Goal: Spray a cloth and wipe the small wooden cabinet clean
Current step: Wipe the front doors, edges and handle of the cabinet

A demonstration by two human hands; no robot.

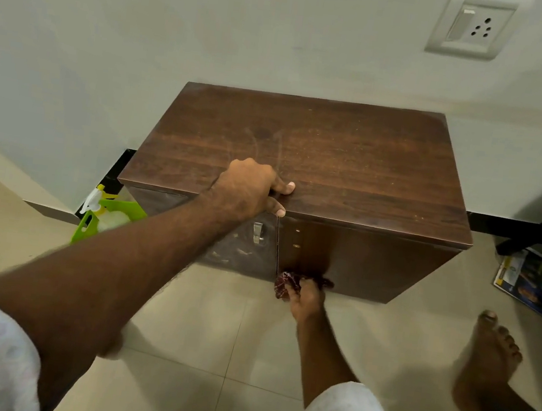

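Observation:
A small dark wooden cabinet stands on the tiled floor against the wall, its top dusty with faint streaks. My left hand rests on the front edge of the top, fingers curled over the lip. Low down, my right hand is closed on a dark red patterned cloth and presses it against the bottom of the right door. The left door carries a metal handle and pale smudges. A spray bottle with a white and yellow trigger sits in a green caddy to the cabinet's left.
The green caddy stands on the floor beside the cabinet's left side. A magazine lies on the floor at the right. My bare foot is planted right of my right arm. A wall socket is above.

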